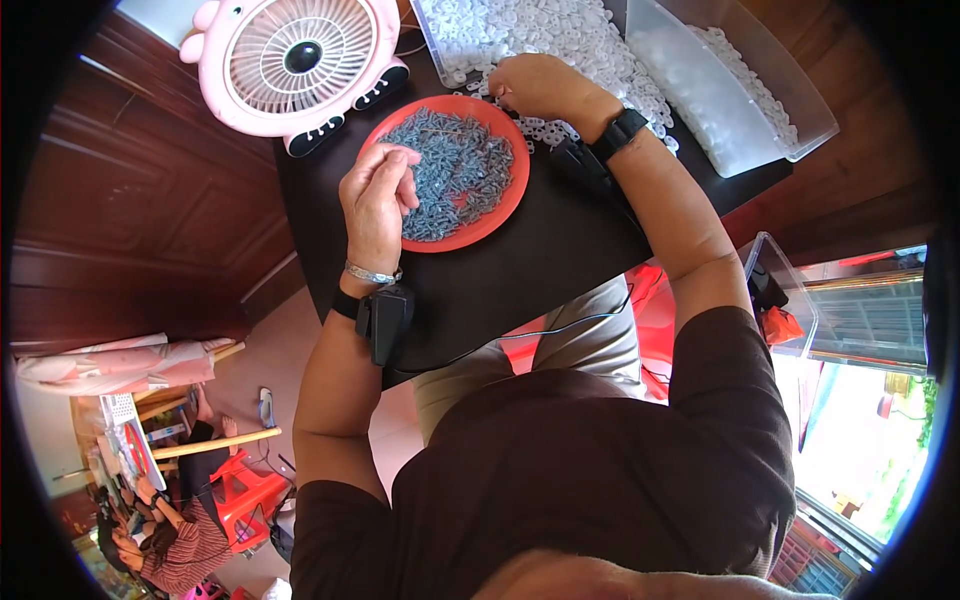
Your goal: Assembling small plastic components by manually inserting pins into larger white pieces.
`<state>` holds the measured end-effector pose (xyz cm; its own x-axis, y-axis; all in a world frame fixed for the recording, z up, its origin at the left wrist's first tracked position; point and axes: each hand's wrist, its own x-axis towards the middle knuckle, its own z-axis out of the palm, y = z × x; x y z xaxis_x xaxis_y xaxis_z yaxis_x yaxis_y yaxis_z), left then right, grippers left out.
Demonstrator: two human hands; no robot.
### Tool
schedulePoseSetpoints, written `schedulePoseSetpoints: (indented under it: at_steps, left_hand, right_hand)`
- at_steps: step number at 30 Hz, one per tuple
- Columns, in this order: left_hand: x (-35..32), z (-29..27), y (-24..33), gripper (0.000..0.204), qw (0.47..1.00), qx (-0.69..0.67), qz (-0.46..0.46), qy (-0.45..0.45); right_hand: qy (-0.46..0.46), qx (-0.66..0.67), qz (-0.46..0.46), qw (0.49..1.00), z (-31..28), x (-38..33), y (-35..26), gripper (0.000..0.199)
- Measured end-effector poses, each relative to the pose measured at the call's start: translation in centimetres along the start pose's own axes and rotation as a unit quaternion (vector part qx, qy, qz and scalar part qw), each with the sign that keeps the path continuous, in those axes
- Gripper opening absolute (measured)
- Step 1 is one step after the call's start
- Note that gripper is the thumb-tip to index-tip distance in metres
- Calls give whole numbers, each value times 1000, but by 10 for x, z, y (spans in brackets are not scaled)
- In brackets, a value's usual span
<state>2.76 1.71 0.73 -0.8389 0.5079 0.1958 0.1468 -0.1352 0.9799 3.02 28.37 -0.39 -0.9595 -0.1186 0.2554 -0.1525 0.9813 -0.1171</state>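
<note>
On the dark table lies a round orange-red plate (520, 165), heaped with small thin grey-blue pieces (455, 170) that look like screws or nails. Over the plate's left side is my left hand (376, 200), its thumb and fingers drawn together in a pinch. Whatever it holds is too small to make out. My right hand (550, 92) is at the near edge of a big pile of small white plastic pieces (560, 35), some showing holes. Its fingers are curled together among loose pieces, and their tips are partly hidden.
A pink animal-shaped fan (303, 55) stands at the table's far left. A translucent bin (720, 95) holding white pieces lies tilted at the far right. A black cable (480, 345) runs between my wrist devices. Another person (180, 545) sits at lower left near a red stool (245, 500).
</note>
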Motion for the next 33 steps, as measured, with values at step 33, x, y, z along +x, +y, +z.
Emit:
schedulePoseSetpoints:
  at_steps: [33]
  left_hand:
    - [6,-2,-7,20,999,39,-11,-19]
  right_hand:
    - [-43,482,-76,872,-31,-6,-80,14]
